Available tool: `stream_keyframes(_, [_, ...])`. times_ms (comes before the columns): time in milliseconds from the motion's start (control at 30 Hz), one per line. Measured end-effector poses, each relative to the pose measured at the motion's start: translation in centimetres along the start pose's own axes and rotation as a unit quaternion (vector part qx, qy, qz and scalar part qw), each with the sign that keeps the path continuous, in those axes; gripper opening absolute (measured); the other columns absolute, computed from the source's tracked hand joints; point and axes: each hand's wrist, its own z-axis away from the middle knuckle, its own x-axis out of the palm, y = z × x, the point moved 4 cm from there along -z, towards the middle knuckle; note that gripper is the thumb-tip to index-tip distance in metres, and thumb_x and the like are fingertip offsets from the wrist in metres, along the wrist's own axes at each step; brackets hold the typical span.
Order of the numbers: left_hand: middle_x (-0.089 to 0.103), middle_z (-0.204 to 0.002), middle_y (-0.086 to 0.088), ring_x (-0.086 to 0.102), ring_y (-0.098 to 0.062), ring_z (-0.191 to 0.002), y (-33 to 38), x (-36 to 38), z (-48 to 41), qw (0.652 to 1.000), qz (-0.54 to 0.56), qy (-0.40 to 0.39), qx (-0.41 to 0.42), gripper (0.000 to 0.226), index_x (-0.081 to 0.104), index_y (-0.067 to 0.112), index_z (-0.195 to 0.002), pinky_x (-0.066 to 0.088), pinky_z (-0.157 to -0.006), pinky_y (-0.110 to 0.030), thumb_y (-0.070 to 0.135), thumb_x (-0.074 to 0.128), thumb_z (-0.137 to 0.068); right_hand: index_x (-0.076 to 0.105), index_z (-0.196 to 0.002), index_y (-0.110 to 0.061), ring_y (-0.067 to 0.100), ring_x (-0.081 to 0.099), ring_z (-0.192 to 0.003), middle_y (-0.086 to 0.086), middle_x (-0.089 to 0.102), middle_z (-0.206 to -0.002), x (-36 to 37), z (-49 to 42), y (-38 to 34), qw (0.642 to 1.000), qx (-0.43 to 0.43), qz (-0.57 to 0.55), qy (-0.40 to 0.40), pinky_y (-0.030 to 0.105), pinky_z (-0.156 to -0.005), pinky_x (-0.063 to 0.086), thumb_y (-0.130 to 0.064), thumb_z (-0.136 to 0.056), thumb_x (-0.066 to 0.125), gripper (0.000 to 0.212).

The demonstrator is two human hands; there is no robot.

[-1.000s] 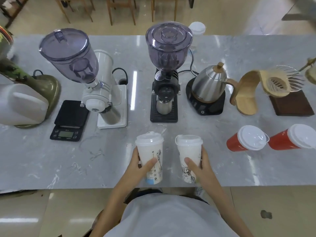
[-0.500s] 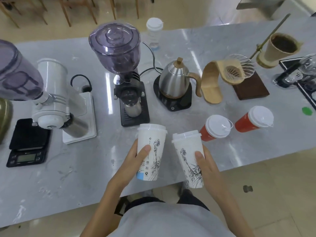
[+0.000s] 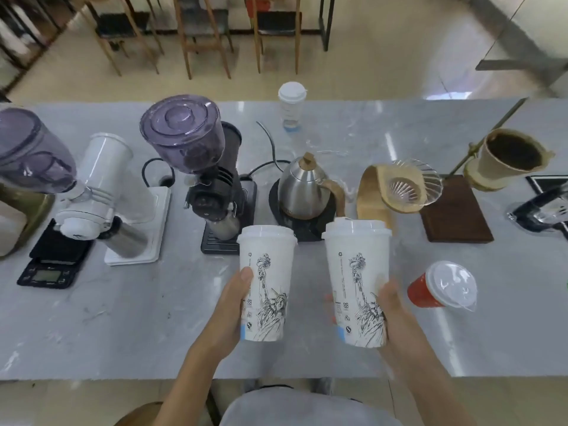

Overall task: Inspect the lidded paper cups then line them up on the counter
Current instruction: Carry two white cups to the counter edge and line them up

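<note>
Markings: no legible text.
Both white cups (image 3: 266, 284) (image 3: 358, 287) carry small printed symbols, possibly recycling marks; too blurred to read.

Looking like a café or coffee bar: grey marble counter (image 3: 123, 318) carrying two bean grinders (image 3: 196, 167) (image 3: 92, 195), a gooseneck kettle (image 3: 302, 189) sitting on its base, a pour-over dripper stand (image 3: 405, 189), a small scale (image 3: 49, 265), lidded takeaway cups (image 3: 442, 287). Wooden chairs (image 3: 203, 32) standing on the floor beyond.
</note>
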Motion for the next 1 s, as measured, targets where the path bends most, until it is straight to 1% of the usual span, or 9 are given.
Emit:
stream_keyframes(200, [0.067, -0.129, -0.021, 0.066, -0.039, -0.115, 5.4, 4.9, -3.1, 0.995, 0.063, 0.035, 0.073, 0.054, 0.058, 0.006, -0.136, 0.057, -0.085, -0.044, 0.033, 0.023, -0.106, 0.050, -0.137, -0.034, 0.029, 0.072, -0.107, 0.005, 0.072, -0.123, -2.8, -2.5, -10.6, 0.985, -0.110, 0.123, -0.039, 0.042, -0.079, 0.061, -0.067, -0.060, 0.081, 0.089])
stream_keyframes(267, [0.069, -0.126, -0.017, 0.065, -0.038, -0.114, 8.6, 6.5, -4.2, 0.992, 0.066, 0.025, 0.107, 0.047, 0.063, 0.008, -0.131, 0.057, -0.084, -0.044, 0.033, 0.032, -0.105, 0.053, -0.129, -0.047, 0.019, 0.070, -0.112, -0.007, 0.070, -0.126, -3.0, -3.9, -14.7, 0.970, -0.171, 0.169, -0.022, 0.035, -0.083, 0.061, -0.069, -0.064, 0.077, 0.073])
stream_keyframes(400, [0.060, -0.112, 0.048, 0.055, 0.025, -0.108, 16.0, 11.4, -7.5, 0.989, 0.069, -0.041, 0.125, 0.038, 0.066, 0.044, -0.116, 0.037, -0.086, 0.000, 0.011, 0.059, -0.099, 0.055, -0.126, -0.043, 0.022, 0.069, -0.113, -0.002, 0.070, -0.126, -2.2, -7.5, -22.8, 0.951, -0.263, 0.164, -0.012, 0.048, -0.091, 0.057, -0.067, -0.072, 0.073, 0.062])
stream_keyframes(433, [0.066, -0.107, 0.043, 0.060, 0.021, -0.103, 17.6, 11.9, -8.7, 0.989, 0.049, -0.040, 0.133, 0.048, 0.064, 0.051, -0.116, 0.041, -0.082, 0.000, 0.007, 0.052, -0.101, 0.052, -0.129, -0.041, 0.022, 0.067, -0.116, -0.002, 0.068, -0.129, -1.9, -8.5, -24.8, 0.944, -0.283, 0.168, -0.018, 0.051, -0.093, 0.054, -0.067, -0.074, 0.071, 0.064])
stream_keyframes(500, [0.066, -0.135, -0.003, 0.063, -0.022, -0.123, 21.7, 12.3, -11.6, 0.976, 0.006, -0.018, 0.216, 0.046, 0.051, 0.022, -0.141, 0.051, -0.103, -0.037, 0.016, 0.058, -0.096, 0.046, -0.135, -0.040, 0.017, 0.065, -0.118, -0.008, 0.065, -0.132, -1.0, -10.6, -28.8, 0.925, -0.321, 0.204, -0.023, 0.048, -0.089, 0.056, -0.068, -0.076, 0.068, 0.070])
stream_keyframes(567, [0.055, -0.143, -0.019, 0.057, -0.035, -0.128, 25.5, 12.8, -14.8, 0.970, -0.039, -0.001, 0.239, 0.070, 0.033, 0.011, -0.148, 0.046, -0.106, -0.056, 0.012, 0.071, -0.090, 0.042, -0.138, -0.040, 0.007, 0.068, -0.109, -0.014, 0.065, -0.128, -0.8, -13.7, -32.3, 0.911, -0.340, 0.235, -0.005, 0.031, -0.069, 0.060, -0.066, -0.074, 0.071, 0.075])
stream_keyframes(700, [0.056, -0.136, -0.009, 0.059, -0.027, -0.123, 29.1, 13.6, -23.8, 0.958, -0.126, 0.037, 0.255, 0.087, 0.028, 0.024, -0.144, 0.051, -0.100, -0.047, 0.013, 0.085, -0.079, 0.046, -0.128, -0.022, 0.005, 0.069, -0.074, 0.000, 0.068, -0.110, -2.6, -24.3, -36.2, 0.911, -0.321, 0.254, 0.055, 0.022, -0.047, 0.051, -0.044, -0.070, 0.085, 0.073])
stream_keyframes(933, [0.050, -0.131, -0.001, 0.052, -0.025, -0.122, 22.2, 13.7, -42.5, 0.975, -0.146, 0.072, 0.154, 0.087, 0.026, 0.030, -0.129, 0.056, -0.078, -0.029, -0.004, 0.083, -0.073, 0.034, -0.136, -0.019, 0.020, 0.067, -0.093, 0.008, 0.058, -0.120, -12.4, -43.9, -29.9, 0.927, -0.175, 0.305, 0.128, 0.042, -0.061, 0.061, -0.025, -0.067, 0.090, 0.089])
stream_keyframes(1000, [0.048, -0.135, -0.005, 0.050, -0.029, -0.126, 20.0, 13.4, -46.4, 0.972, -0.167, 0.080, 0.144, 0.089, 0.026, 0.024, -0.133, 0.059, -0.088, -0.041, -0.007, 0.082, -0.071, 0.032, -0.140, -0.015, 0.026, 0.066, -0.097, 0.009, 0.058, -0.119, -15.4, -47.3, -27.7, 0.932, -0.141, 0.311, 0.125, 0.039, -0.057, 0.059, -0.022, -0.067, 0.089, 0.092])
